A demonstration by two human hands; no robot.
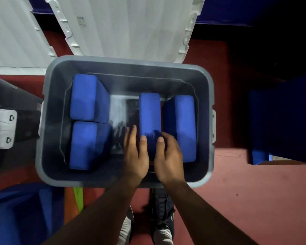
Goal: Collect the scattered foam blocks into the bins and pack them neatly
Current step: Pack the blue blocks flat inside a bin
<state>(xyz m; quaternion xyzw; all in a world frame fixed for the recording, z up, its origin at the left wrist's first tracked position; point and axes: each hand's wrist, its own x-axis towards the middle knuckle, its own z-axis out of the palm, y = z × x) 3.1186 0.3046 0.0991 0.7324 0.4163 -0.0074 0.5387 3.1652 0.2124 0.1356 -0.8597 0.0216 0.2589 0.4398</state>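
Four blue blocks stand on edge inside the grey bin [49,121], which rests on a red floor [237,191]. The far-left block [85,96] and near-left block [85,144] sit end to end against the bin's left wall, touching each other. The right block [181,124] leans by the right wall. The middle block [149,110] stands just beside it, well apart from the left pair, with bare bin floor between.

Both hands hold the middle block at its near end. The left hand [135,152] lays its thumb across the top edge, with its fingers extended down the block's left side. The right hand [168,152] sets its thumb on top and curls its fingers over the right side.

The white lid [127,27] stands open behind the bin. A second bin [11,96] shows partly at left. A blue shape [281,121] lies outside at right. A dark shoe [163,214] is visible below the bin.
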